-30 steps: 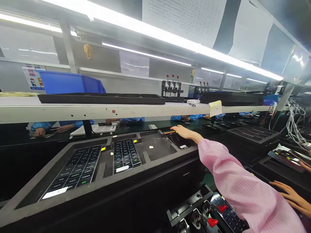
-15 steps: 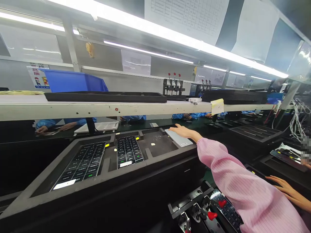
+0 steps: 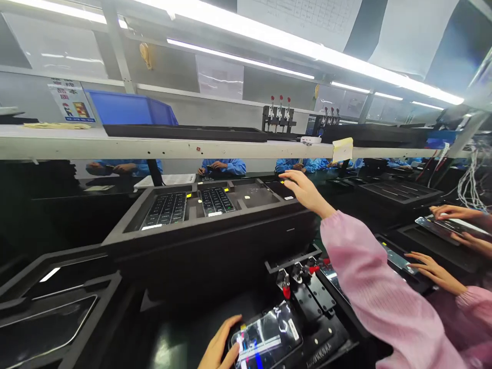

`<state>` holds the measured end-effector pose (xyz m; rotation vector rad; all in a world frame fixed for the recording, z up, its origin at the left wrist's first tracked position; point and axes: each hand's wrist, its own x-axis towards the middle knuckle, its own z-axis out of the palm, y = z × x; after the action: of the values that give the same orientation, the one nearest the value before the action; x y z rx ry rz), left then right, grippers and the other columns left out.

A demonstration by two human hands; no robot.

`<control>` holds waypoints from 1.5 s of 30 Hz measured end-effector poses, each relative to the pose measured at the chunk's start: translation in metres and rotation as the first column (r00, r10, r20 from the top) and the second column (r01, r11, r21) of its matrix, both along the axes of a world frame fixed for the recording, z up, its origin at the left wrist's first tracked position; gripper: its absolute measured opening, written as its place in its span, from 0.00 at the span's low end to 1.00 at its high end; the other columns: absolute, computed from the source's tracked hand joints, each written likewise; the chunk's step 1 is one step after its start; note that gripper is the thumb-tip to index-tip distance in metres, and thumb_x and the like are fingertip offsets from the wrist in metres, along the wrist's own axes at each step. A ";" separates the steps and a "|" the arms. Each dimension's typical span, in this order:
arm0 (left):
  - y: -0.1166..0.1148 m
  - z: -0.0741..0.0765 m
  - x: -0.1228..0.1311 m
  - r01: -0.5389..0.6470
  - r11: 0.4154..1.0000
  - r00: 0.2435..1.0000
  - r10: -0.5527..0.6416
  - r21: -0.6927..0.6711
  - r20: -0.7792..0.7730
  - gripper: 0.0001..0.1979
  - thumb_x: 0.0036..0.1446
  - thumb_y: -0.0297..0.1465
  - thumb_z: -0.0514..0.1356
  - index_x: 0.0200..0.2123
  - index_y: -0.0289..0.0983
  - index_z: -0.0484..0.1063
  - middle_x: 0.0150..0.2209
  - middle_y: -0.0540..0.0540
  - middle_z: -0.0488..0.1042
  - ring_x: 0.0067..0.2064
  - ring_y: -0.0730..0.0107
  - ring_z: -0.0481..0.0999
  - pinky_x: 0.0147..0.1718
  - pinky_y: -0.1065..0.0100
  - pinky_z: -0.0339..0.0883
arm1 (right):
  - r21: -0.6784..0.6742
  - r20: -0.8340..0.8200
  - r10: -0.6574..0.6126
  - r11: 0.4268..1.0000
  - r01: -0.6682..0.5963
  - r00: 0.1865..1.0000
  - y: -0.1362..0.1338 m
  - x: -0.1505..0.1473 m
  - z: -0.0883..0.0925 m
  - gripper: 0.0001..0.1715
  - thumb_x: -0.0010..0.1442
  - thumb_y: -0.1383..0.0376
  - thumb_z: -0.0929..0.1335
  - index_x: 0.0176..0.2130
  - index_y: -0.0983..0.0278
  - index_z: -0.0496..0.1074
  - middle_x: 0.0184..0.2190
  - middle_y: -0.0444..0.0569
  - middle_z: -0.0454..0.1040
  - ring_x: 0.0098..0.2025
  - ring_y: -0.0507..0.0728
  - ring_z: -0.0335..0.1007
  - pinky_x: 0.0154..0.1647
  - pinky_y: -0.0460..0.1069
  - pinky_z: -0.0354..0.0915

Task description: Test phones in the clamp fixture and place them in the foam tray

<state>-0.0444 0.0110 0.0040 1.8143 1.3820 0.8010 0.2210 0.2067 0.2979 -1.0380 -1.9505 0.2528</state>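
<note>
My left hand point(image 3: 221, 344) grips the left end of a shiny glass panel point(image 3: 265, 333), thumb on top. The panel has a yellow tab and a white label, and it lies beside a black clamp fixture point(image 3: 313, 297) with red-tipped levers. My right hand point(image 3: 302, 187), in a pink sleeve, hovers with fingers stretched out near the right compartment of a black tray point(image 3: 215, 225). Part of a dark panel point(image 3: 279, 189) shows in that compartment. Two printed black panels point(image 3: 167, 209) occupy compartments farther left. The sleeve covers part of the fixture's right side.
Another black tray point(image 3: 107, 287) with dark panels stands at lower left. A white shelf point(image 3: 230, 148) crosses above the bench, bearing a blue bin point(image 3: 126, 110). A co-worker's hand point(image 3: 438, 271) touches a panel on the right; more co-workers' hands point(image 3: 461, 225) are beyond.
My right hand has lifted off the panel in the tray. My left hand and its glass panel have come into view below. The view has tilted downward and shifted.
</note>
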 end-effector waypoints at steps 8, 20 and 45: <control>-0.042 0.005 -0.005 0.023 0.999 0.998 -0.020 0.036 -0.060 0.51 0.40 0.30 0.67 0.63 0.46 0.40 0.65 0.46 0.45 0.64 0.54 0.47 0.61 0.54 0.47 | 0.107 -0.132 -0.149 0.981 0.164 0.980 -0.182 -0.005 -0.167 0.04 0.59 0.68 0.62 0.31 0.63 0.65 0.27 0.44 0.66 0.30 0.51 0.64 0.32 0.46 0.61; -0.042 0.010 -0.002 0.053 0.978 0.977 -0.008 0.202 -0.214 0.47 0.39 0.34 0.68 0.61 0.45 0.48 0.63 0.43 0.51 0.61 0.51 0.55 0.58 0.53 0.53 | -0.125 0.020 -0.242 0.962 0.242 0.970 -0.145 -0.017 -0.239 0.16 0.60 0.62 0.62 0.24 0.61 0.52 0.20 0.39 0.56 0.22 0.49 0.54 0.26 0.45 0.54; -0.041 0.014 -0.003 0.084 0.986 0.939 -0.030 0.143 -0.343 0.46 0.41 0.45 0.66 0.61 0.48 0.48 0.64 0.44 0.48 0.61 0.48 0.55 0.58 0.47 0.50 | -0.141 -0.077 -0.164 0.978 0.152 0.983 -0.142 -0.015 -0.242 0.17 0.60 0.60 0.62 0.23 0.61 0.54 0.19 0.39 0.58 0.22 0.50 0.58 0.25 0.45 0.59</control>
<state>-0.0477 -0.0300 0.0179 2.1844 1.5052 0.5956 0.2063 0.0650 0.0562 -1.2427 -1.7800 0.3400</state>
